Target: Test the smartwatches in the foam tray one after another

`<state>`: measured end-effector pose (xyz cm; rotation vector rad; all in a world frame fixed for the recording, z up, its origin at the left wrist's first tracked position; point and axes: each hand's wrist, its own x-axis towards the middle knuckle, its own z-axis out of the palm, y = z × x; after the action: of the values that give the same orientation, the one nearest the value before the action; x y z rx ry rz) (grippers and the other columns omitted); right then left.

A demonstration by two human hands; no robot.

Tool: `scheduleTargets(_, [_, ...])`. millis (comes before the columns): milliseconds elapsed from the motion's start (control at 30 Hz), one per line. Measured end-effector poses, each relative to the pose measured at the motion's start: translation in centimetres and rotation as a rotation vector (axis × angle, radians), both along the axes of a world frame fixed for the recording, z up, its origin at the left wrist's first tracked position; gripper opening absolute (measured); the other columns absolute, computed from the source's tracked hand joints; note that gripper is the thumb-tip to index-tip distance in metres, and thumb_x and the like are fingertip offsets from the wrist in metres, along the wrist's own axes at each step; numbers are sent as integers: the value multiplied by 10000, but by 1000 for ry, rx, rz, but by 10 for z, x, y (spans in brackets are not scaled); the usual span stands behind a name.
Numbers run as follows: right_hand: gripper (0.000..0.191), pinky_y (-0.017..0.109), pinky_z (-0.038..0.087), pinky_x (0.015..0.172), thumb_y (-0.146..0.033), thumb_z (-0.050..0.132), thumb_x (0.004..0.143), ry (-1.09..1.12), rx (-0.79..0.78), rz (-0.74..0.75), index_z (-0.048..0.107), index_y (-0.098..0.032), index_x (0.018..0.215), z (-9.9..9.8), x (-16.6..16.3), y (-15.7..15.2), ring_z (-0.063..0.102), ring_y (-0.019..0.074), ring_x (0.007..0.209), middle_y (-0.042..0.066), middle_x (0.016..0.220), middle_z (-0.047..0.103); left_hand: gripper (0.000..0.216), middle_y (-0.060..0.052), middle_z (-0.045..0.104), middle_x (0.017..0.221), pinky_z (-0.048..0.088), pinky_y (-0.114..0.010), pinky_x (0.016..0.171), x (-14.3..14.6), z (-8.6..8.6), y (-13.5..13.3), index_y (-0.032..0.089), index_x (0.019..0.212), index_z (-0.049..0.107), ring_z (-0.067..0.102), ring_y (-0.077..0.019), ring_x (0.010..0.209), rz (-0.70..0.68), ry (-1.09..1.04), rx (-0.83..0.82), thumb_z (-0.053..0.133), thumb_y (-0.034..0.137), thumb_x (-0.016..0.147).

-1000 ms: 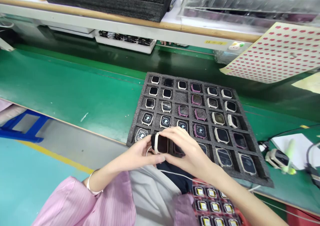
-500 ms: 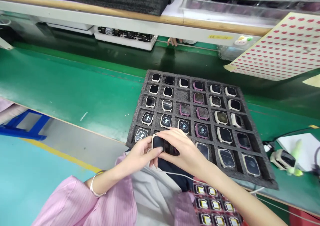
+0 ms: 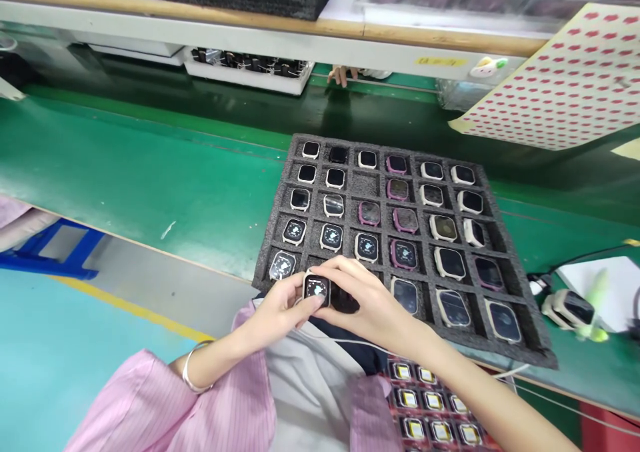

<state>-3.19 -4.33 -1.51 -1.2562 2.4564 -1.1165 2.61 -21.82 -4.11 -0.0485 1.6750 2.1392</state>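
A smartwatch without a strap (image 3: 316, 285), its screen lit with a watch face, is held between both hands at the near edge of a grey foam tray (image 3: 364, 184). My left hand (image 3: 290, 305) grips its left side, the thumb lying on the lower part of the screen. From the right, my right hand (image 3: 363, 299) curls its fingers over the top and side of the watch. Dark shapes partly hidden by that hand cannot be made out. Several watch bodies with pale or purple cases fill the tray's compartments; a few screens, like this watch (image 3: 331, 237), are lit.
Below the right forearm lies a red tray of small parts (image 3: 433, 402). Pale watch bodies (image 3: 567, 309) and a white pad (image 3: 607, 292) lie at the right. A red-dotted sheet (image 3: 565, 79) hangs from the shelf (image 3: 240, 29). Another person's hand (image 3: 341, 75) shows beneath it.
The screen of the held watch has gone from dark to a lit watch face. Both hands keep nearly the same grip. The view has shifted slightly.
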Motion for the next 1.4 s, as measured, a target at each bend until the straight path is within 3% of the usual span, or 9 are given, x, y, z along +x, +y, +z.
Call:
scheduleTargets(467, [394, 363, 513, 845, -242, 639, 837, -16, 21, -7, 538, -165, 1210, -2, 5, 1, 581, 210, 958, 85, 1039, 586, 303, 89, 376, 543, 266, -185, 416, 0, 0, 2, 126, 968, 521, 329, -52, 429, -9, 8, -36, 582, 395, 845])
scheduleTargets(533, [395, 377, 504, 852, -249, 638, 840, 2, 19, -8, 534, -162, 1211, -1, 5, 1, 573, 214, 960, 88, 1042, 591, 291, 73, 399, 580, 310, -196, 461, 0, 1, 3, 129, 984, 523, 368, -68, 478, -15, 30, -78, 563, 388, 857])
scheduleTargets(633, [359, 403, 484, 865, -244, 646, 833, 18, -3, 13, 552, -184, 1174, 3, 1, 3, 569, 223, 964, 79, 1028, 616, 273, 7, 500, 765, 410, -239, 653, 4, 3, 1, 144, 1026, 522, 478, -122, 702, -26, 138, -196, 514, 378, 886])
scheduleTargets(700, [349, 394, 483, 858, -252, 669, 816, -7, -50, 8, 564, -200, 1144, 4, -4, 5, 576, 223, 967, 70, 1025, 626, 332, -20, 512, 878, 419, -262, 722, 10, 4, -3, 155, 1109, 489, 476, -145, 790, -95, 172, -268, 523, 391, 879])
scheduleTargets(833, [375, 407, 477, 886, -290, 723, 768, 7, -95, -129, 577, -197, 1101, -2, -15, 5, 569, 244, 1027, 85, 1085, 607, 482, -5, 482, 865, 387, -233, 610, 24, 8, -15, 181, 1224, 410, 412, -115, 671, -303, 108, -279, 588, 410, 839])
scheduleTargets(1033, [449, 507, 435, 936, -253, 664, 814, 184, 205, -62, 523, -161, 1231, -2, -13, 8, 476, 304, 1157, 150, 1244, 537, 336, -35, 533, 937, 370, -237, 601, 25, 13, -18, 190, 1113, 514, 423, -120, 683, -484, 76, -226, 582, 380, 844])
scheduleTargets(1233, [237, 511, 471, 866, -182, 663, 787, 261, 418, -51, 635, -152, 1021, 20, -14, 43, 509, 337, 1104, 161, 1190, 558, 347, -50, 558, 1019, 430, -260, 737, 13, 14, -4, 205, 1157, 473, 515, -149, 871, -339, 42, -31, 594, 320, 853])
scheduleTargets(1400, [274, 532, 463, 837, -216, 680, 779, 298, 535, -75, 646, -124, 1035, 17, -9, 47, 505, 372, 1108, 196, 1258, 527, 297, -34, 537, 966, 424, -191, 526, -6, 13, 16, 186, 1084, 456, 491, -92, 691, -161, 27, 89, 585, 327, 858])
